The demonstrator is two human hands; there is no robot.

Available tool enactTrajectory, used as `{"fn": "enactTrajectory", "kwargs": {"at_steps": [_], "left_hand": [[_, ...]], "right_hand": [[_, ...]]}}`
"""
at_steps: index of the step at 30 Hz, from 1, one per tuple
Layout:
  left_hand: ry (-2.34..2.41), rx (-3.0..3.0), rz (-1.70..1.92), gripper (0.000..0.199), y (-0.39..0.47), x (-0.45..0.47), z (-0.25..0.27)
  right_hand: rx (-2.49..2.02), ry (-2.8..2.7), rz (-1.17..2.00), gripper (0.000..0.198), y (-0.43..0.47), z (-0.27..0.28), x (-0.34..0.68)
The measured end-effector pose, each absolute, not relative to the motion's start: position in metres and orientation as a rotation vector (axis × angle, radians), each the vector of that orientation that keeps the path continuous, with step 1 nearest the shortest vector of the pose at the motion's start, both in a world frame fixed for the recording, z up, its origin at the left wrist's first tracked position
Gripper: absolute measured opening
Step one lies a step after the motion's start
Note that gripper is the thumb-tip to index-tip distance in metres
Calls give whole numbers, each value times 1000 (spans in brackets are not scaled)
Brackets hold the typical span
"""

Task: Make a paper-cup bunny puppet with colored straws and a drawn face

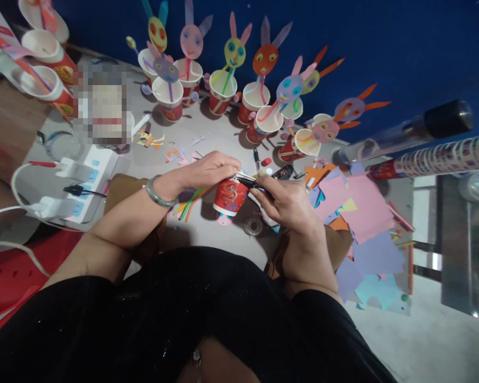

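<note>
My left hand is closed on the rim of a red paper cup with a gold dragon print and a white rim band. The cup is tilted, its base towards me. At the cup's rim, my right hand is closed round a dark slim tool; its exact kind is hard to make out. Just below the cup lies a small pink round paper piece with blue spots. Coloured strips lie beside my left wrist. A roll of clear tape sits below my right hand.
Several cups with paper rabbit heads, such as a yellow-faced rabbit, stand along the blue wall. Stacked cups and a white power strip are at left. Coloured paper sheets and a clear tube lie at right.
</note>
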State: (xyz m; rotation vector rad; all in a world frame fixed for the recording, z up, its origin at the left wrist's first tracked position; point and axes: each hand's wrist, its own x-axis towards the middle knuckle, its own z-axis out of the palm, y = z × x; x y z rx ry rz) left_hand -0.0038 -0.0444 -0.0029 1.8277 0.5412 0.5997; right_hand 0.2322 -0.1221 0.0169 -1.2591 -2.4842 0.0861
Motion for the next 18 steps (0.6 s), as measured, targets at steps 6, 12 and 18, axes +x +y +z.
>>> {"fn": "enactTrajectory", "kwargs": {"at_steps": [6, 12, 18], "left_hand": [[548, 1813, 597, 28, -45, -4, -2], [547, 1800, 592, 28, -45, -3, 1], [533, 1771, 597, 30, -45, -3, 2]], "right_hand": [[-1177, -2481, 34, 31, -122, 17, 232], [-1161, -2469, 65, 27, -121, 18, 232], [-1119, -2269, 336, 26, -123, 17, 233]]}}
